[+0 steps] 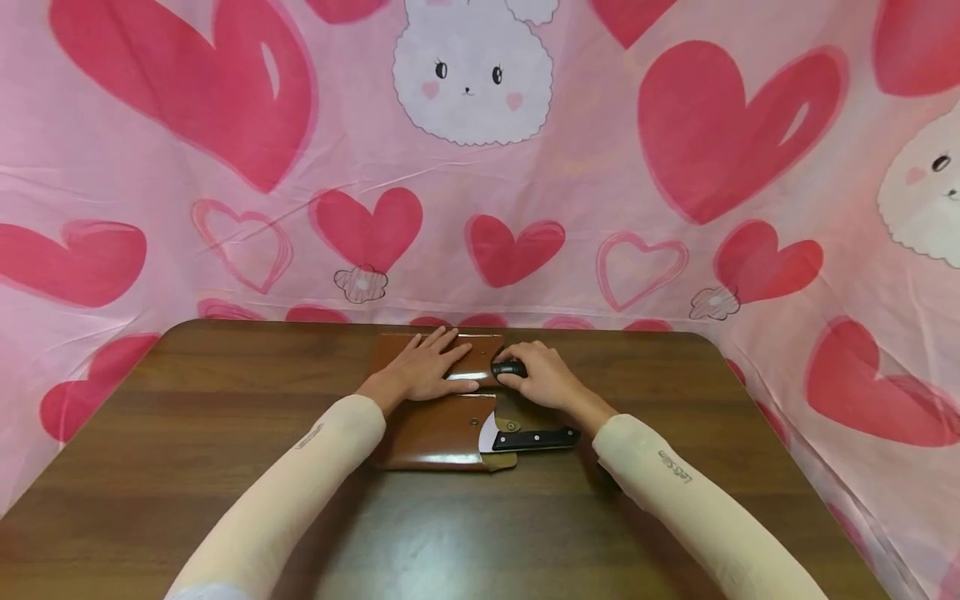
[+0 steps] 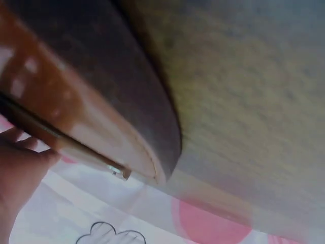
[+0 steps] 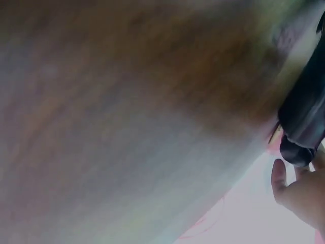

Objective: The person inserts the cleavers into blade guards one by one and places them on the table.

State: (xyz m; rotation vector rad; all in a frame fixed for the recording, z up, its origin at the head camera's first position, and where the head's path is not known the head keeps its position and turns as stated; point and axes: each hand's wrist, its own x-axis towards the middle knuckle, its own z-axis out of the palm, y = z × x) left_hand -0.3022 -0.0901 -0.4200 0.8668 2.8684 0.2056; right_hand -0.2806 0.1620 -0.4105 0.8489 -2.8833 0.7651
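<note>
Two brown leather sheaths lie one behind the other on the table. My left hand (image 1: 429, 367) is spread flat on the far sheath (image 1: 486, 354), fingers straight. At that sheath's right end, my right hand (image 1: 546, 375) grips a black handle (image 1: 508, 368); whatever it joins is hidden. The near sheath (image 1: 435, 429) holds a knife (image 1: 536, 439) whose riveted black handle and a bit of blade stick out to the right, beside a loose strap with a snap (image 1: 512, 426). In the right wrist view, the hand (image 3: 304, 198) is by the rounded end of a black handle (image 3: 297, 152).
A brown wood-grain table (image 1: 247, 417) with rounded far corners bears everything. Right behind its far edge hangs a pink cloth (image 1: 442, 183) printed with hearts and rabbit faces, also along both sides. Both forearms wear cream sleeves (image 1: 292, 475).
</note>
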